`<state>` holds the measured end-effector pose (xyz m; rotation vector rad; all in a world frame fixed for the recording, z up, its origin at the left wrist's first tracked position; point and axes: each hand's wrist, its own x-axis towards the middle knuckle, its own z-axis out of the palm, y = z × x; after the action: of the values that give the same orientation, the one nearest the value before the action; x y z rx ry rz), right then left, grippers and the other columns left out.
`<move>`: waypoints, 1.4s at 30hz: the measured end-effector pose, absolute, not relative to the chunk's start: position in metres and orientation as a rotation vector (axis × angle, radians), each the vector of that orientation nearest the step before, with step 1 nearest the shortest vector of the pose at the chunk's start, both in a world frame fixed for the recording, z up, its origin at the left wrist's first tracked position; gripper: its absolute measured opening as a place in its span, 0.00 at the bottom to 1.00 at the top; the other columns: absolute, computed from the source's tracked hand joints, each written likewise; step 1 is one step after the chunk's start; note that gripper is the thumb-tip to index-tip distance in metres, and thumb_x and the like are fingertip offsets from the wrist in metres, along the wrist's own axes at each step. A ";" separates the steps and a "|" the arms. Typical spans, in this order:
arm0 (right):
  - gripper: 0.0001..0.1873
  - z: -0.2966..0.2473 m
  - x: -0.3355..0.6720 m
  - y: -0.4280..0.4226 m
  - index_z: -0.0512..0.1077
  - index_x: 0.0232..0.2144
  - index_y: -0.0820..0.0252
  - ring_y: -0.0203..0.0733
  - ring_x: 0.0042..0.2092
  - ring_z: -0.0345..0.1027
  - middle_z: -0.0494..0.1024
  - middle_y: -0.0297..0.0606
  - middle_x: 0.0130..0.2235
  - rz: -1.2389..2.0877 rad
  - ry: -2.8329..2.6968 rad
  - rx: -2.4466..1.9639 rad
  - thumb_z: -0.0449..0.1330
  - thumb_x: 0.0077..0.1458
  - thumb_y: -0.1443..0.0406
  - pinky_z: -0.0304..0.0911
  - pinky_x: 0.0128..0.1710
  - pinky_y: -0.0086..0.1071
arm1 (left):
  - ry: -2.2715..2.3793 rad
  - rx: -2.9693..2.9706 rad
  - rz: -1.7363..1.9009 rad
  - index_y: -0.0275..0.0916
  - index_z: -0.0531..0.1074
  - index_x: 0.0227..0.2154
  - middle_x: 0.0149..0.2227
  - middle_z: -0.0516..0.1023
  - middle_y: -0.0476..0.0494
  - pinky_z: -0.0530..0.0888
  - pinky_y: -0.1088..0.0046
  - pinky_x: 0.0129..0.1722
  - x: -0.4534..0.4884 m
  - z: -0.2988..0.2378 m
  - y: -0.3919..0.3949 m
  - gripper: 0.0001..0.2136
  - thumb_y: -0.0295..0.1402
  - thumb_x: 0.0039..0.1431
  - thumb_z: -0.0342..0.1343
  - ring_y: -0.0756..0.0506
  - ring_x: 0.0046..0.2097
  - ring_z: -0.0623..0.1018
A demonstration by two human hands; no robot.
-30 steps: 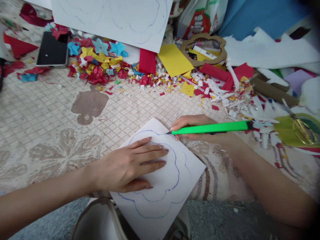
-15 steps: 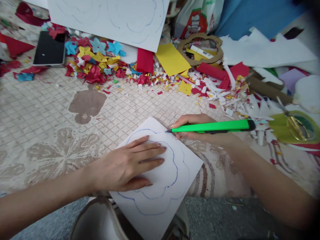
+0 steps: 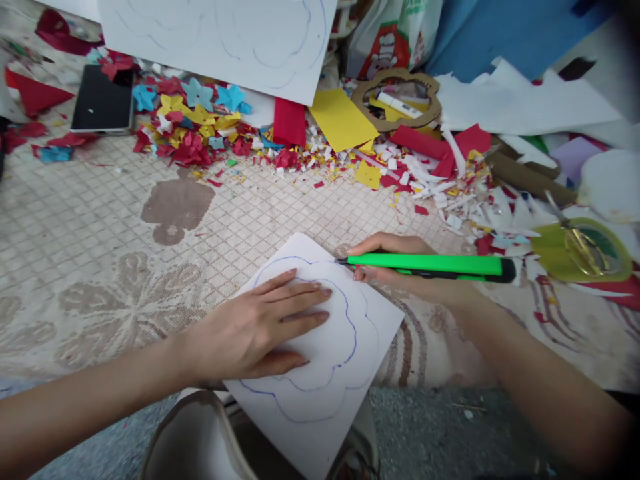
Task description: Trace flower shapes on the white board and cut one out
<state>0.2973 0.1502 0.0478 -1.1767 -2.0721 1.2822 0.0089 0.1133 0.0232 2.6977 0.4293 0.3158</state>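
Note:
A white sheet [image 3: 320, 400] marked with wavy blue outlines, one inside the other, lies partly on the cloth-covered table and juts over its front edge. My left hand [image 3: 265, 323] rests flat on the sheet, fingers stretched out and slightly apart. In my right hand [image 3: 387, 257] is a green utility knife [image 3: 435, 263], held between thumb and fingers. The blade points left and its tip is at the upper right edge of the sheet, by the outer outline. Whether the tip presses into the paper I cannot tell.
Paper scraps [image 3: 425, 173] and folded paper flowers [image 3: 195, 123] line the back, with a phone [image 3: 103, 100] at left. A wavy cardboard ring [image 3: 357, 100] lies behind them. Scissors [image 3: 583, 240] rest at right on a roll of tape [image 3: 550, 253]. Below the table edge stands an open bin [image 3: 187, 433].
The knife's rear end has swung down and slightly right, while its tip has shifted a little right along the sheet's edge. My left hand stays nearly still on the sheet.

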 end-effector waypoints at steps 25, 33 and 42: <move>0.15 0.051 0.291 0.159 0.75 0.46 0.55 0.41 0.44 0.74 0.80 0.36 0.44 1.260 -2.183 -1.103 0.61 0.57 0.58 0.68 0.40 0.31 | 0.339 2.735 0.283 0.36 0.62 0.60 0.65 0.59 0.37 0.49 0.53 0.67 0.022 0.030 0.111 0.23 0.40 0.66 0.51 0.40 0.67 0.57; 0.16 0.050 0.293 0.156 0.74 0.47 0.54 0.43 0.48 0.73 0.79 0.36 0.47 1.218 -2.214 -1.121 0.61 0.57 0.58 0.68 0.44 0.33 | 0.385 2.678 0.299 0.38 0.61 0.61 0.66 0.58 0.40 0.44 0.54 0.68 0.023 0.020 0.112 0.24 0.41 0.65 0.51 0.41 0.67 0.57; 0.14 0.053 0.297 0.146 0.75 0.45 0.54 0.40 0.43 0.74 0.80 0.35 0.42 1.196 -2.143 -1.211 0.62 0.57 0.59 0.67 0.42 0.32 | 0.383 2.666 0.307 0.38 0.61 0.61 0.66 0.58 0.39 0.44 0.54 0.68 0.023 0.019 0.113 0.24 0.41 0.65 0.51 0.41 0.67 0.58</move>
<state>0.2972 0.1456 0.0528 -1.2105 -2.1433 1.1956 0.0229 0.1128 0.0192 2.6660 0.3832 0.3072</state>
